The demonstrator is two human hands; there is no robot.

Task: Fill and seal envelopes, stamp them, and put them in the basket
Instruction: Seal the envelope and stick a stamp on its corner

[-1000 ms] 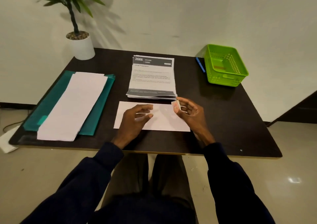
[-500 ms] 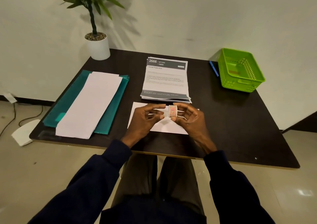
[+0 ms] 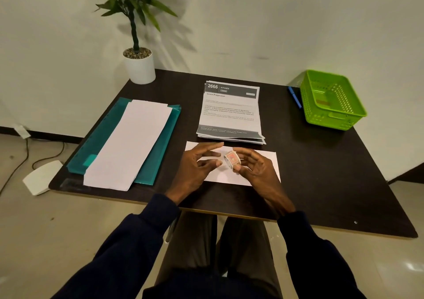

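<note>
A white envelope (image 3: 226, 177) lies flat at the near middle of a dark table (image 3: 321, 172), and both hands are just above it. The right hand (image 3: 259, 170) pinches a small pink stamp (image 3: 230, 158) with a white border between thumb and fingertips, holding it tilted over the middle of the envelope. The left hand (image 3: 195, 165) is just left of the stamp, with its fingers loosely spread, thumb and forefinger apart, and nothing in its grip. Its fingertips reach toward the stamp, but I cannot tell if they touch it. Just beyond the envelope sits a stack of printed sheets (image 3: 229, 113). The dark header on the top sheet reads "2666 KITCHEN", with "Cereal Preparation" below it; the smaller lines are too blurred to read. At the far right corner stands a bright green basket (image 3: 332, 121) with perforated walls, and a blue pen (image 3: 294, 97) lies just to its left. On the left side of the table a teal folder (image 3: 156, 156) lies flat with a long white sheet of paper (image 3: 130, 142) on top of it. A potted plant (image 3: 140, 67) in a white pot stands at the far left corner against the wall. Dark sleeves cover both forearms.
</note>
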